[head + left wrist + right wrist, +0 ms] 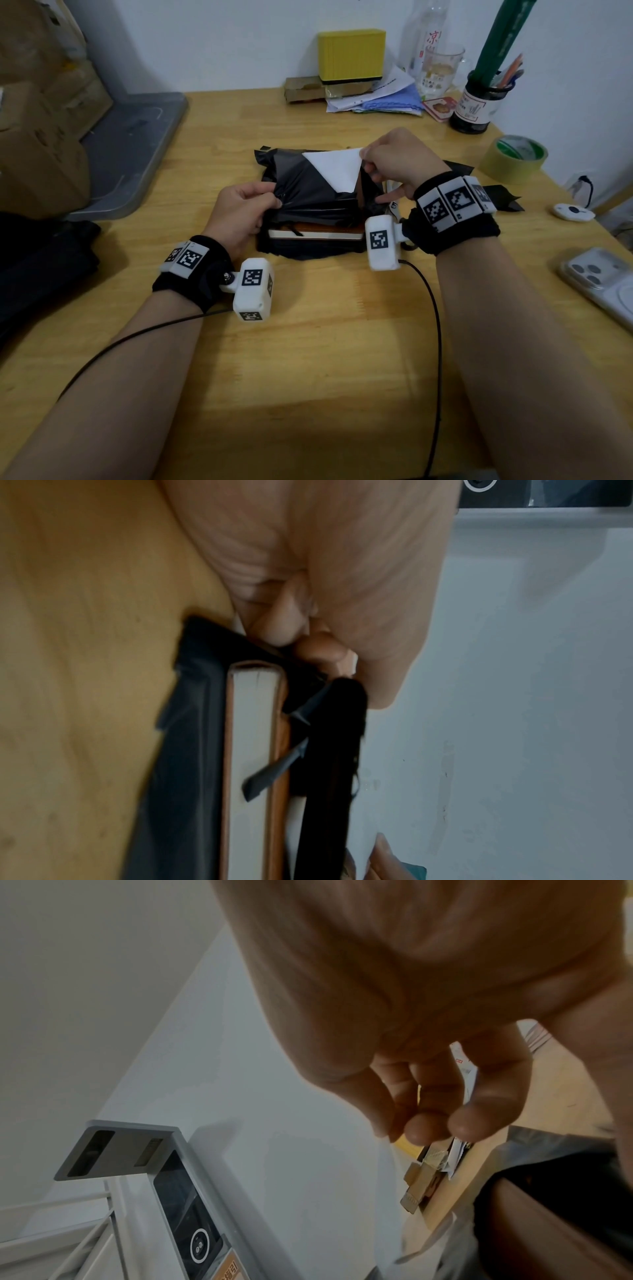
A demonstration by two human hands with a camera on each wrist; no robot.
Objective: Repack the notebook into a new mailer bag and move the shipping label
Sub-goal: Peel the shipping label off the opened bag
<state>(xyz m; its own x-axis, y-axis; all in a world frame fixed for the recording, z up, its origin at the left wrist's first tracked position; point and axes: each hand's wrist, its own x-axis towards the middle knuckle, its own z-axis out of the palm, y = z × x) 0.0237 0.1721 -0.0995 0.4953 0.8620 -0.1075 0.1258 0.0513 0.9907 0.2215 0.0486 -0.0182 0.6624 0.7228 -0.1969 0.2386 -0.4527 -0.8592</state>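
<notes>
lying in the middle of the wooden table (308, 359), the black mailer bag (308, 192) is torn open and the notebook (315, 233) shows at its near edge. the left hand (239, 216) pinches the bag's plastic. the right hand (397, 161) pinches a corner of the white shipping label (337, 168), partly peeled up from the bag.

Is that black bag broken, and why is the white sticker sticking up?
Yes. The black mailer bag is torn open at the near edge, so the notebook shows. The left hand grips the crumpled plastic. The white label is half peeled, its corner pinched by the right hand.
</notes>
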